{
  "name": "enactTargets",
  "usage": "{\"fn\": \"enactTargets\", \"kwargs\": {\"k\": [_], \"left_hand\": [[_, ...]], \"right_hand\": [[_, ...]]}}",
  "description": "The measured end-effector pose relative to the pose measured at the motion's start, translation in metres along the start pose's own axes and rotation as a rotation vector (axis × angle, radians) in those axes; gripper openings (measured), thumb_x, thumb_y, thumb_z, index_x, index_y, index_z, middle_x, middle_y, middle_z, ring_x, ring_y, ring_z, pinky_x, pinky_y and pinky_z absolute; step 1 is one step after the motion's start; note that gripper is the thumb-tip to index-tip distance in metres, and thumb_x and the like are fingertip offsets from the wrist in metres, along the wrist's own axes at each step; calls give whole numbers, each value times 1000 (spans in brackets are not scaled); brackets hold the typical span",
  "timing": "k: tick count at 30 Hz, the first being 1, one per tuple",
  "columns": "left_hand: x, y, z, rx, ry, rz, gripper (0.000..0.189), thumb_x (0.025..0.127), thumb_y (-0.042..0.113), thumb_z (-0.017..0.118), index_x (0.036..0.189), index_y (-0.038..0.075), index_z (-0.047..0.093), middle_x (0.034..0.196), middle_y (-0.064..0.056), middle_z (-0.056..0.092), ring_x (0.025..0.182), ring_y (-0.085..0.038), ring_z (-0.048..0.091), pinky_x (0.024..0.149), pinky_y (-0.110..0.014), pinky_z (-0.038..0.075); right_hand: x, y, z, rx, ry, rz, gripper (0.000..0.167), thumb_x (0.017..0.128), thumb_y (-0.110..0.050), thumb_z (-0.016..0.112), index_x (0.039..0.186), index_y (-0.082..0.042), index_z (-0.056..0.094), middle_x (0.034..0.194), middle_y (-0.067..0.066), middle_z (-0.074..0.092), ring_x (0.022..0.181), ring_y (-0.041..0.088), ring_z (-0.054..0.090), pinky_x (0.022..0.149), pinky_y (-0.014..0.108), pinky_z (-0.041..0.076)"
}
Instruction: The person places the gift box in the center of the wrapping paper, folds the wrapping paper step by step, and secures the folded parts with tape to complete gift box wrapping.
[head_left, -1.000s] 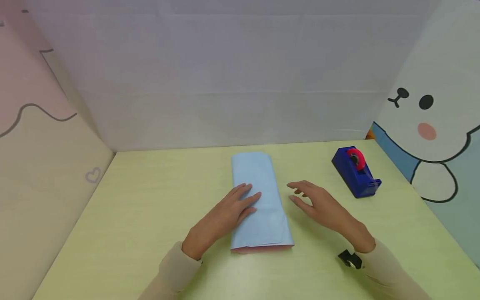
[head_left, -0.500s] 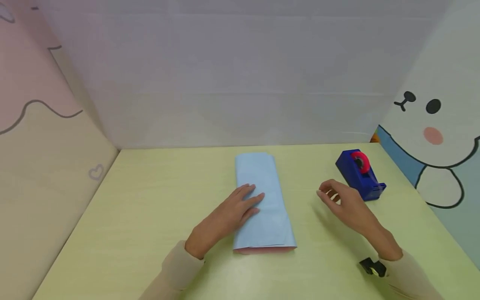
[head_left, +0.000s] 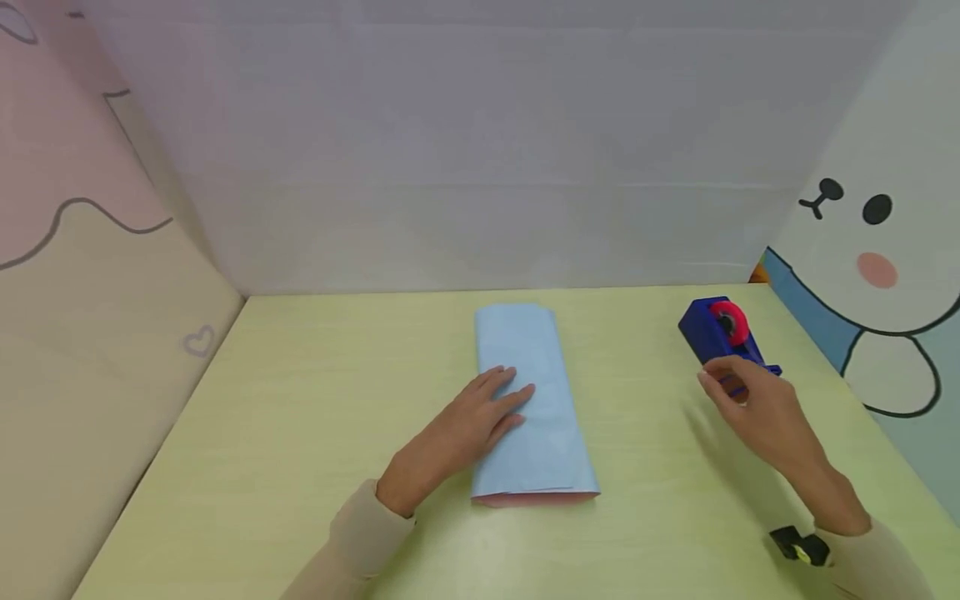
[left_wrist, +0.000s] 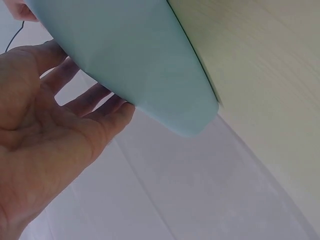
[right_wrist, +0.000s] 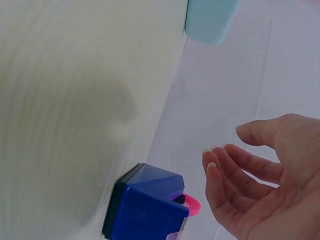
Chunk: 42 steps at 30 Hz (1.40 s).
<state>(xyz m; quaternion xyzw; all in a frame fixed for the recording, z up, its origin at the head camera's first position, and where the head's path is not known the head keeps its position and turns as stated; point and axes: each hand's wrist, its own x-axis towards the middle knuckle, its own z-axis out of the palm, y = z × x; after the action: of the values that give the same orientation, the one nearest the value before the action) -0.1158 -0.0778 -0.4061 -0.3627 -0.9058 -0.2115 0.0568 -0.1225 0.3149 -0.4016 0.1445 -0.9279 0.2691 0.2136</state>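
Note:
A folded light-blue paper (head_left: pixel 538 450) with a pink underside showing at its near end lies lengthwise on the table. My left hand (head_left: pixel 467 423) rests on its left side with fingers spread and fairly straight; the left wrist view shows those fingers along the edge of the bulging paper (left_wrist: pixel 135 60). To the right stands a blue tape dispenser (head_left: pixel 702 333) carrying a pinkish-red roll (head_left: pixel 742 323). Above the table, my right hand (head_left: pixel 768 418) overlaps the dispenser's near end in the head view. In the right wrist view its loosely curled fingers (right_wrist: pixel 245 175) hold nothing, apart from the dispenser (right_wrist: pixel 150 205).
The pale yellow-green table (head_left: pixel 337 375) meets a whitish back wall covering (head_left: pixel 480 167). Side panels with cartoon drawings flank it, a rabbit-like face (head_left: pixel 877 242) on the right. A small black device (head_left: pixel 798 546) sits at my right cuff.
My right hand has moved right, away from the paper and over to the tape dispenser, its fingers curling more. My left hand stays on the paper. The head view has shifted slightly.

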Motion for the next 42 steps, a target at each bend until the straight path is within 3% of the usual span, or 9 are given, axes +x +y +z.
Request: {"fn": "enactTargets", "kwargs": {"k": [5,12,17,23,26,30,33,38,42], "left_hand": [[1,2,-1,13,18,14,41,102,18,66,141,4,62,144,-27,52,138,-45,46,114,-50,40],[1,3,-1,-3,7,10,42,102,18,65,142,3,61,145,-27,51,139,-46,45,115,-51,39],[1,2,1,1,1,8,43,102,19,65,143,4,60,146,-27,51,139,-45,45,115,-51,39],[2,2,1,-21,-7,-7,43,103,18,64,143,4,60,147,-27,49,141,-46,43,116,-52,36],[2,1,2,-15,-9,-4,43,103,18,64,143,4,60,147,-28,50,140,-46,43,116,-52,37],[3,1,4,-10,-10,2,43,103,18,64,143,4,60,147,-28,50,140,-46,44,116,-52,37],[3,1,4,-15,-14,2,43,103,18,64,143,4,59,147,-27,49,141,-46,43,116,-52,36],[4,1,5,-4,-13,4,43,103,19,64,143,5,60,147,-27,50,140,-45,43,116,-51,37],[3,1,5,4,1,3,43,102,19,65,142,5,61,146,-27,51,139,-45,45,115,-51,38]], "right_hand": [[-6,11,-14,-33,45,70,16,92,-2,74,107,3,69,93,18,70,76,-10,50,65,5,42],[-14,28,-32,-105,72,231,23,96,-7,69,113,9,65,104,28,66,83,34,63,63,0,33],[-18,39,-38,-119,15,333,33,102,-17,64,120,11,60,112,34,62,91,49,63,58,6,34],[-20,50,-39,-138,-16,365,38,105,-22,59,120,12,57,112,36,62,90,51,63,56,15,38],[-24,56,-38,-115,-73,383,40,107,-25,55,119,13,55,111,38,62,83,45,67,55,19,41],[-28,63,-35,-37,-181,424,44,110,-27,45,120,15,53,110,38,64,69,12,68,53,22,48],[-29,67,-32,53,-200,459,44,112,-25,40,119,17,52,106,37,66,67,-7,60,56,20,53],[-30,72,-26,211,-165,490,40,113,-18,34,118,18,49,100,26,69,72,-9,63,64,15,56],[-29,73,-25,331,-144,508,40,113,-21,31,117,17,46,92,-4,71,76,-7,67,68,14,56]]}}
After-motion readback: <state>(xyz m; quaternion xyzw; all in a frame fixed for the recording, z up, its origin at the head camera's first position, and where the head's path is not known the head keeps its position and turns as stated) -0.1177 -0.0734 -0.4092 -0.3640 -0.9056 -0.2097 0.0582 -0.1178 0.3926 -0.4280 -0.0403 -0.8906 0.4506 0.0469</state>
